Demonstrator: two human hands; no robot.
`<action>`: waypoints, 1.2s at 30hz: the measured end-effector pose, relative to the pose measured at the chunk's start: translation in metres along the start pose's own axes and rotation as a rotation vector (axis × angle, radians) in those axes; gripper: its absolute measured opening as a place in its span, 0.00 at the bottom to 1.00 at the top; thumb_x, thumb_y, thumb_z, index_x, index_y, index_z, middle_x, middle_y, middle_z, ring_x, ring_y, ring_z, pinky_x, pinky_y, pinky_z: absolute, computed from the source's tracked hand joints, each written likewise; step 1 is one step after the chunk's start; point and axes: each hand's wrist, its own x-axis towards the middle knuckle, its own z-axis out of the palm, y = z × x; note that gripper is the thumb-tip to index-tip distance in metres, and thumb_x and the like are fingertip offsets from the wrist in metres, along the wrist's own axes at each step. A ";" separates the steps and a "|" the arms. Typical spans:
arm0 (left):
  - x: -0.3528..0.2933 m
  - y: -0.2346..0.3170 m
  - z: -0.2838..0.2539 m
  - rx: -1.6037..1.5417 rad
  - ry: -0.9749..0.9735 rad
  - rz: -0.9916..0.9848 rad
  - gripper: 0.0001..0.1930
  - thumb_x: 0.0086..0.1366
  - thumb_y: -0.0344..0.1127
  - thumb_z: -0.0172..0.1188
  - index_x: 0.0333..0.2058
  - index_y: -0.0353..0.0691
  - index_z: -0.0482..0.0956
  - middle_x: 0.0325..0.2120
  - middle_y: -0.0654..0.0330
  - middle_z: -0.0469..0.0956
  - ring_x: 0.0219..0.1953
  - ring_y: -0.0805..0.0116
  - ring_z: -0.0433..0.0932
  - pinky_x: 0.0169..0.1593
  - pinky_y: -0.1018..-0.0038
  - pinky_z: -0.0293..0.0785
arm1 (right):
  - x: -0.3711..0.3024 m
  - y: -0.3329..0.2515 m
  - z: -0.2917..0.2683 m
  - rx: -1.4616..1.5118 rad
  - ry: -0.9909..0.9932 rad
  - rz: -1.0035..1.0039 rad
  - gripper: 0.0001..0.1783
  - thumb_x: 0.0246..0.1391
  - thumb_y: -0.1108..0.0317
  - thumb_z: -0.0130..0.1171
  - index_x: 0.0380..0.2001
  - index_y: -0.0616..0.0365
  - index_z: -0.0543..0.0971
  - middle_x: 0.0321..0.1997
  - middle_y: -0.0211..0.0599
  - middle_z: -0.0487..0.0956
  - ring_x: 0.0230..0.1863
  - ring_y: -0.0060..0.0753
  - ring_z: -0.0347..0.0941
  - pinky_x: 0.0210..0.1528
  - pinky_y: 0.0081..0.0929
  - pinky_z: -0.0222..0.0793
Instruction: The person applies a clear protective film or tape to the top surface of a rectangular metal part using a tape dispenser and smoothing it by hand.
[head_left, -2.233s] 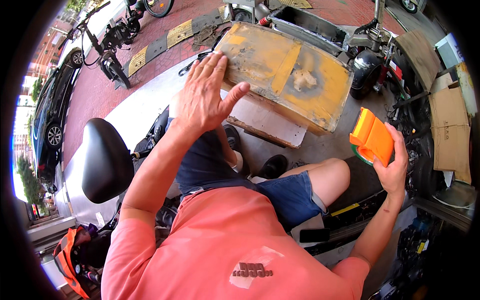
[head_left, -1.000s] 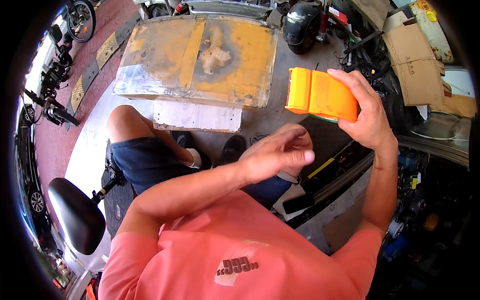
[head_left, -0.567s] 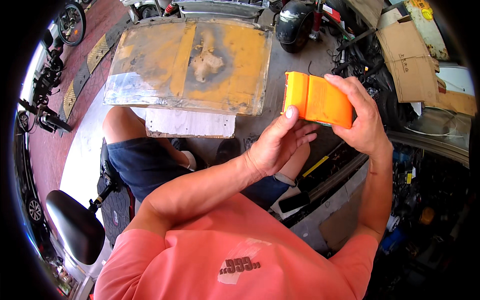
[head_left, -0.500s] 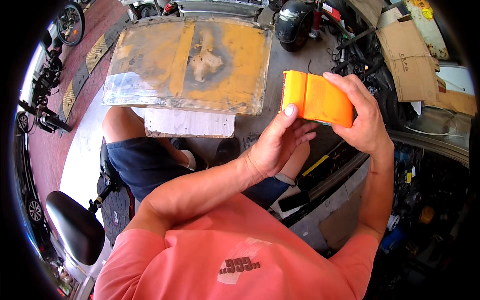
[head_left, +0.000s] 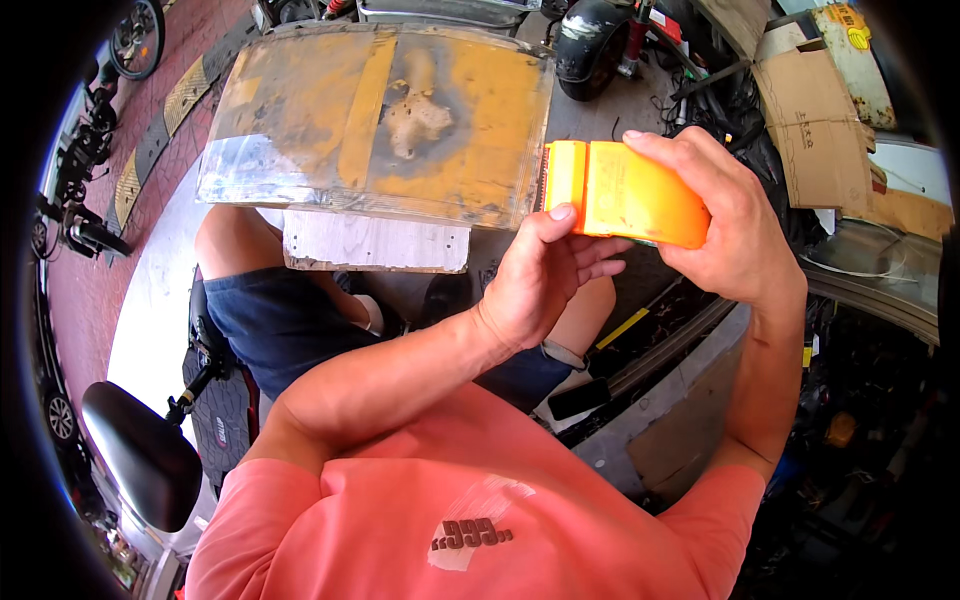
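An orange plastic case (head_left: 640,195), flat and block-shaped with a dark toothed edge on its left end, is held up in front of me. My right hand (head_left: 725,220) wraps round its right end, the fingers over the far side and the thumb beneath. At its near left corner, my left hand (head_left: 545,260) pinches it with the thumb on top; the other fingers are curled below, partly hidden. Just left of the case stands a low worktop (head_left: 290,110) covered in worn yellow tape, stained and dark round a bare patch.
Beneath the worktop shows a pale wooden board (head_left: 375,240). Far right are cardboard (head_left: 815,130) and a heap of cables and parts. A small black wheel (head_left: 590,50) stands beyond the worktop. A black mirror (head_left: 140,455) juts in at lower left, and a phone-like black slab (head_left: 580,398) lies near my leg.
The orange case has shifted slightly left, closer to the worktop's right edge, and sits a little flatter. Both hands keep their hold on it. The whole view has shifted a little.
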 end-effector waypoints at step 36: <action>-0.034 -0.002 0.040 1.257 -0.511 -0.014 0.33 0.71 0.49 0.68 0.64 0.26 0.76 0.60 0.44 0.80 0.62 0.46 0.78 0.64 0.60 0.74 | -0.200 0.011 0.051 0.592 0.752 0.559 0.38 0.48 0.77 0.67 0.66 0.68 0.74 0.60 0.41 0.81 0.64 0.41 0.78 0.67 0.38 0.72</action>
